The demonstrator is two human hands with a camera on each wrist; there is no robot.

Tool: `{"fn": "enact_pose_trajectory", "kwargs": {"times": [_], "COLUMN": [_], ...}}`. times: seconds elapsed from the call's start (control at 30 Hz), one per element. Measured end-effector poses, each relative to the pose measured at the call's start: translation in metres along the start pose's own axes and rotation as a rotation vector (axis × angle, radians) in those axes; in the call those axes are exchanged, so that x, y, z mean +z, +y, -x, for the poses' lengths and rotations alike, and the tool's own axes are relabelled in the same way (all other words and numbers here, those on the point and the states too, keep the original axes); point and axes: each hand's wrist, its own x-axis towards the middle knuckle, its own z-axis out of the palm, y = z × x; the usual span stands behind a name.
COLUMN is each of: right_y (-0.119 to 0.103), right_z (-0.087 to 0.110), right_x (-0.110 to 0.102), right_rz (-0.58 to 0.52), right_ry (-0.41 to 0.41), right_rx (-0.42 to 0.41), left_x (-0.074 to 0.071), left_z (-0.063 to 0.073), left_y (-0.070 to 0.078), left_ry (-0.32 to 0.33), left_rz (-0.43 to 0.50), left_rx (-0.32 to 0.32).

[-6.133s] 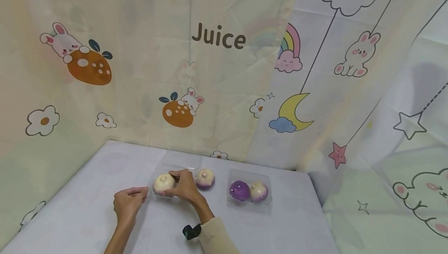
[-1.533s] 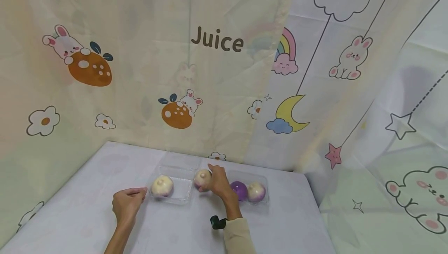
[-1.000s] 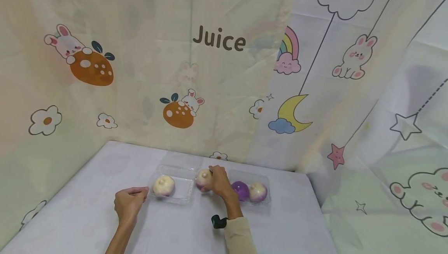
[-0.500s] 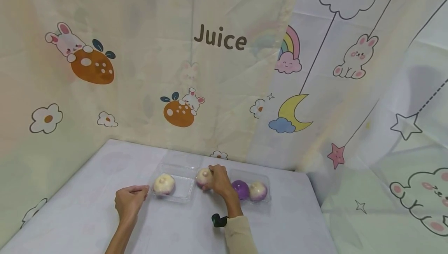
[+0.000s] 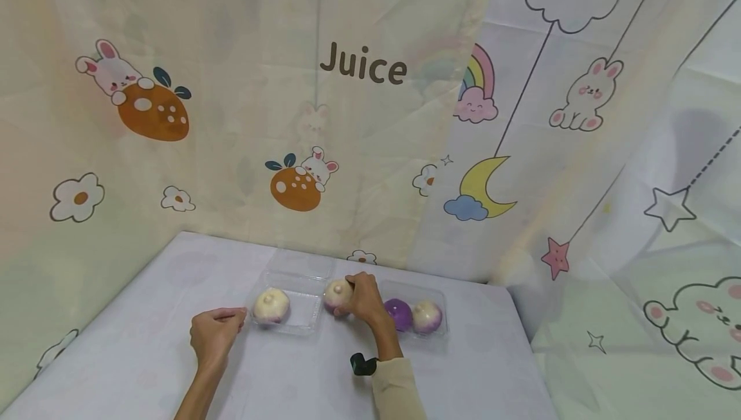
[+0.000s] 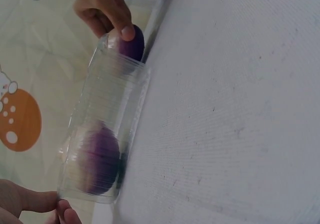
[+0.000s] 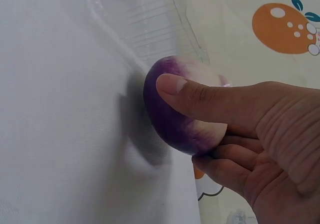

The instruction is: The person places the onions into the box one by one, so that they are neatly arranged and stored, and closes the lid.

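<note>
My right hand (image 5: 367, 299) grips a purple-and-cream turnip (image 5: 336, 294) just right of a clear plastic box (image 5: 304, 310). In the right wrist view, the thumb presses the purple side of this turnip (image 7: 167, 111) while the fingers curl beneath it. A second turnip (image 5: 271, 305), pale nub upward, sits in the left part of the box; the right part holds nothing. At the box's left edge is my left hand (image 5: 213, 336), and the left wrist view shows its thumb and fingertips pinching the corner of the box (image 6: 107, 84).
Another clear box (image 5: 437, 294) stands to the right, partly behind my right forearm, holding a purple turnip (image 5: 398, 314) and a pale one (image 5: 427, 316). All rest on a white-covered table (image 5: 289, 381). A printed curtain (image 5: 370, 124) hangs behind.
Several seconds ago my right hand held the turnip in the left box; it has since let go and moved right to the turnip beside it. My left hand stays at the box edge.
</note>
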Motion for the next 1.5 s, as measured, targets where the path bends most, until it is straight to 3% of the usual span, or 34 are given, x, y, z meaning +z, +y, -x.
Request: {"fn": "enact_pose_trajectory", "kwargs": {"times": [0.4, 0.63, 0.8, 0.97, 1.23, 1.5], "right_y": [0.000, -0.019, -0.010, -0.009, -0.050, -0.055], "right_z": [0.001, 0.013, 0.014, 0.015, 0.029, 0.031], "right_x": [-0.014, -0.038, -0.038, -0.041, -0.070, -0.073], "right_rz": [0.039, -0.038, -0.098, -0.151, -0.201, -0.288], "right_ry": [0.053, 0.077, 0.080, 0.047, 0.002, -0.046], "right_rx": [-0.016, -0.079, -0.093, -0.062, -0.026, -0.011], "left_x": [0.000, 0.000, 0.000, 0.000, 0.000, 0.001], "left_z": [0.001, 0.001, 0.001, 0.001, 0.001, 0.000], "left_y": [0.002, 0.001, 0.001, 0.003, 0.001, 0.001], "left_ry": [0.001, -0.004, -0.007, -0.006, -0.007, -0.001], "left_rz": [-0.005, -0.010, -0.008, -0.007, -0.011, -0.015], "left_rx": [-0.008, -0.014, -0.020, -0.024, -0.022, -0.015]}}
